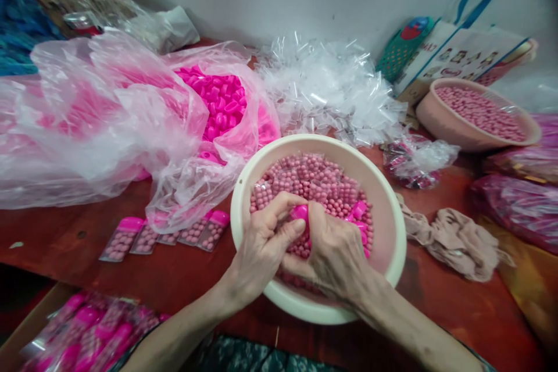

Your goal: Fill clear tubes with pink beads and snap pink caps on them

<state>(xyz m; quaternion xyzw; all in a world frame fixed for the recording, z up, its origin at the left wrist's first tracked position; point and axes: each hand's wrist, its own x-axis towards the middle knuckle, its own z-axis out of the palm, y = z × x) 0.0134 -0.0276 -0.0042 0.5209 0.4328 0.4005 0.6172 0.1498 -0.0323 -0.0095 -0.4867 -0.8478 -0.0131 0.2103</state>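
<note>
Where the two hands meet over the cream bowl [394, 256], the left hand [261, 244] and the right hand [335, 256] pinch one bright pink cap [300, 213] between their fingertips, both closed tight on it. Beneath them lie small pink beads [314, 180] filling the bowl (a few more caps sit among them). Left of the bowl, filled packets [165, 233] lie in a row on the red table [174, 273]. Behind those, an open plastic bag [131, 122] holds many caps. A second bowl of beads [475, 113] sits far right.

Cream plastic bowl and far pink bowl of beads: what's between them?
Head view: a small crumpled clear bag lies on the red table between them.
</note>
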